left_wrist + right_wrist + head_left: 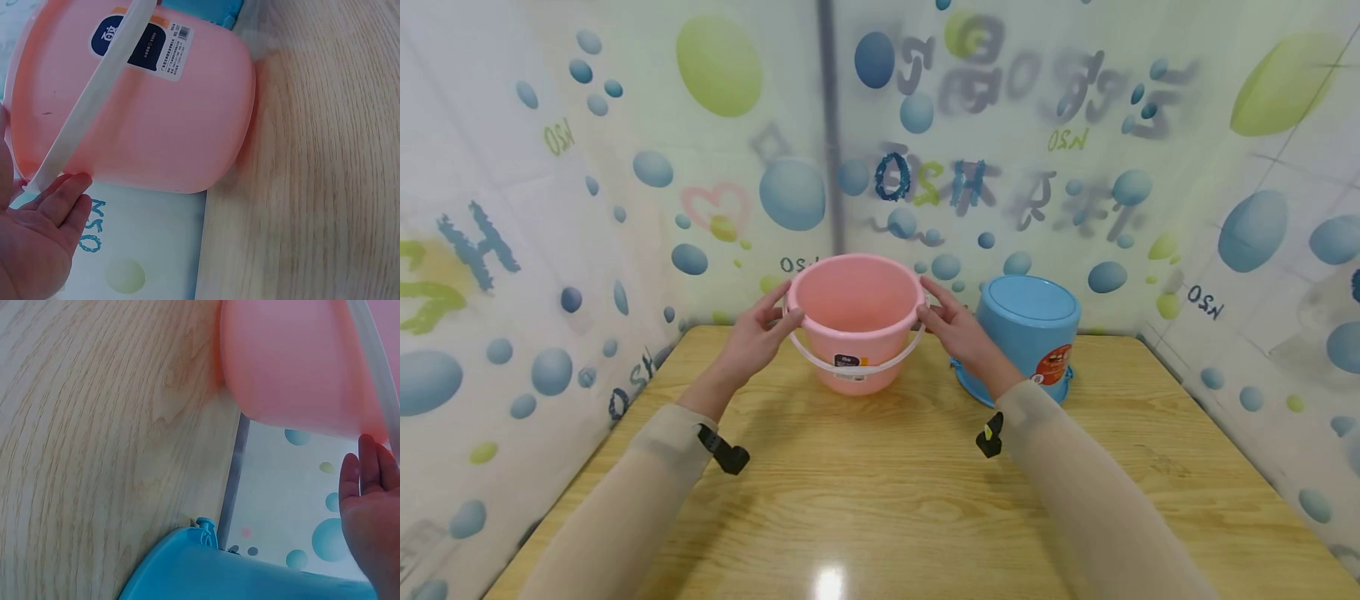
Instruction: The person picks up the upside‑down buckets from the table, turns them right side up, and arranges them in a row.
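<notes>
A pink bucket (859,350) stands upright near the back of the wooden table, its open mouth facing up and toward me. Its white handle (857,369) hangs down across the front, over a label. My left hand (758,333) grips the rim on the left side, thumb over the edge and fingers under it. On the opposite side my right hand (957,327) holds the rim the same way. In the left wrist view, fingertips (78,182) rest against the bucket wall beside the handle's end.
A blue bucket (1028,329) stands upside down to the right, close behind my right forearm, with a red label. The wooden table (865,483) reaches back to a curtain-like wall (1030,158) printed with blue and green spots. Similar walls rise on both sides.
</notes>
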Tool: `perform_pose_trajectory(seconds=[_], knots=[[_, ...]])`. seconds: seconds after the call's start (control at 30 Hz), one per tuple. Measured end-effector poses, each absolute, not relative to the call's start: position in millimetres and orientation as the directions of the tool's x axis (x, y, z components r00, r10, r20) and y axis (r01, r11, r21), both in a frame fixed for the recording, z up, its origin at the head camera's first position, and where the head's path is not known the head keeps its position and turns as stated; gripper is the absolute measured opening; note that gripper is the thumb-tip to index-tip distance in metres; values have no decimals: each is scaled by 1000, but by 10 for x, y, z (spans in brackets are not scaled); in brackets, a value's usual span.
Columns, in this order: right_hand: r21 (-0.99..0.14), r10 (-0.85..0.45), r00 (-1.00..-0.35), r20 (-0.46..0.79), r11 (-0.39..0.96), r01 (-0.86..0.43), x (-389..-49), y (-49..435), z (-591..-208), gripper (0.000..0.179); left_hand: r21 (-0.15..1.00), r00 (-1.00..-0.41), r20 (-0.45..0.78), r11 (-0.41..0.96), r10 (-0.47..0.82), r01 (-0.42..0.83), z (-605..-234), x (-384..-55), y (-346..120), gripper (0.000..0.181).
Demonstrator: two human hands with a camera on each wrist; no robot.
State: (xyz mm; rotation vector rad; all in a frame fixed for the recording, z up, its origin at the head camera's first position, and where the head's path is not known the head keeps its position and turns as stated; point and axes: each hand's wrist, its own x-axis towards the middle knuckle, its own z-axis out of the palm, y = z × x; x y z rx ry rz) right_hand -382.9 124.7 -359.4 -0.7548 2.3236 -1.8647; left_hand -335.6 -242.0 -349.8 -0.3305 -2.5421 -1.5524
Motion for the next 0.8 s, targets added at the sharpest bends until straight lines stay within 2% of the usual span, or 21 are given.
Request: perform_pose_trajectory(seconds=[0.3,0.8], knots=[[-930,-395,-893,216,195,-311,-3913,1194,-3649,68,878,-975,201,425,94,222,-3556,-3413,-2415,77],[-944,-376,-910,176,199,-264,-3896,1110,-3618,69,874,-977,193,435,92,214,-3588,-3420,-2433,78]])
